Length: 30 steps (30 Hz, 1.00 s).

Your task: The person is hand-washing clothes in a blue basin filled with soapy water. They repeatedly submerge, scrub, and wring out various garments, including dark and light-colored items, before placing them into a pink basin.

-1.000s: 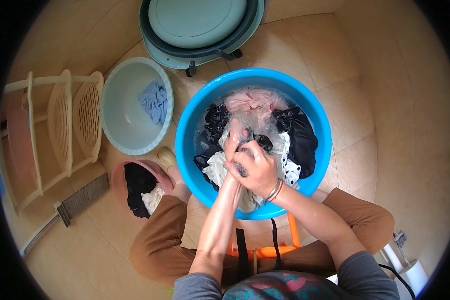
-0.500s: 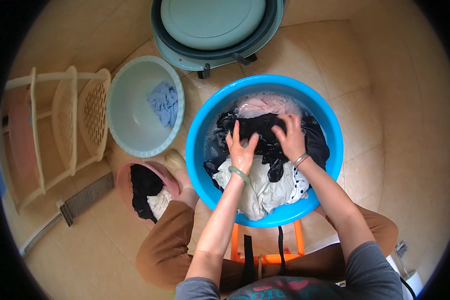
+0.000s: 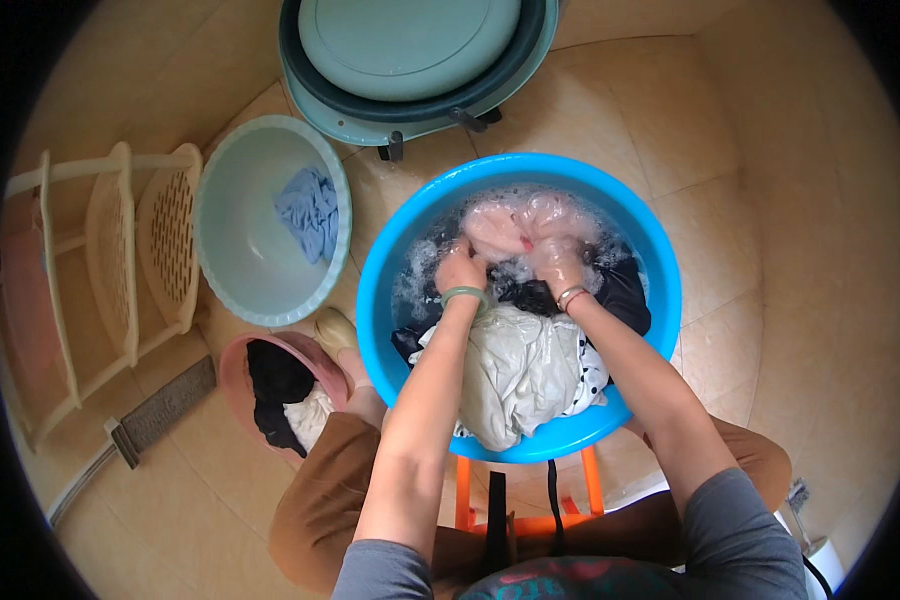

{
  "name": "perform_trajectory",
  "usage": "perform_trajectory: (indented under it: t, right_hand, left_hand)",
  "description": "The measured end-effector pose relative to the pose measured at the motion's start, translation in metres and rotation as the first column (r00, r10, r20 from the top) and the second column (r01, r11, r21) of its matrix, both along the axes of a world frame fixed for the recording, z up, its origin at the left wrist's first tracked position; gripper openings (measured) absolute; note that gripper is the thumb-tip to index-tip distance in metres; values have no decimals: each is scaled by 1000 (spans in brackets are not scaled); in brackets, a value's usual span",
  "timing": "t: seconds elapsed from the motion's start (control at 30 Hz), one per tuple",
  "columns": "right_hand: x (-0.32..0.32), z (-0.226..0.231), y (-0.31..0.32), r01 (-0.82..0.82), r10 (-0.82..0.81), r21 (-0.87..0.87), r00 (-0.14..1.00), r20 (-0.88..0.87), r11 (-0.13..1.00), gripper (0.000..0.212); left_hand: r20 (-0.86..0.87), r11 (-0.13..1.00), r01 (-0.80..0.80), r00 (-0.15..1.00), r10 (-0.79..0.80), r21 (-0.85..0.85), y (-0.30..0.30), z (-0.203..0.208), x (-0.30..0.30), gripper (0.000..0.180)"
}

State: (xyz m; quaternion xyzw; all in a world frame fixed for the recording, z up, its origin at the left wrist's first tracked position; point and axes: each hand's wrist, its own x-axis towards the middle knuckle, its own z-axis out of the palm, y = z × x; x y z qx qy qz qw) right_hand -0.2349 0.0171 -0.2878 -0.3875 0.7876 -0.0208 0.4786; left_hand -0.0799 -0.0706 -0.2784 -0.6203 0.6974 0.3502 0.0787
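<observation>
A round blue basin (image 3: 370,330) holds sudsy water and wet laundry. My left hand (image 3: 461,270), with a green bangle at its wrist, is curled closed at the water line on a black garment (image 3: 526,296), mostly sunk between my hands. My right hand (image 3: 557,265) dips into the suds beside it, against a pink cloth (image 3: 496,230); its fingers are blurred and partly under foam. Nearer to me, a white garment (image 3: 515,370) lies bunched above the water, with a white cloth with black dots (image 3: 590,375) at its right. More dark cloth (image 3: 625,297) sits along the basin's right side.
A pale green basin (image 3: 210,270) with a blue cloth (image 3: 310,212) stands at left. Below it is a pink tub (image 3: 235,375) of black and white clothes. A beige rack (image 3: 120,250), a long-handled brush (image 3: 170,405), collapsible green tubs (image 3: 410,50) and an orange stool (image 3: 592,480) surround me.
Both hands have gone from spread over the black garment down into the water, with the left one now closed. The black garment has sunk, and more of the pink cloth shows.
</observation>
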Motion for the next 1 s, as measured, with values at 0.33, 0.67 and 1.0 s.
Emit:
perform_trajectory:
  t: [0.33,0.67,1.0]
  right_hand:
    - [103,197,58,-336,365,-786,919,-152,518,18]
    - [103,207,35,-134,0,-921,990,-144,365,17]
    - [70,125,17,168,-152,-853,983,105,494,10]
  left_hand:
    - [-520,524,5,129,844,852,41,79,30,52]
    - [-394,397,25,-81,916,918,60,134,25,19]
    - [-293,205,-553,-74,953,808,77,97,6,26]
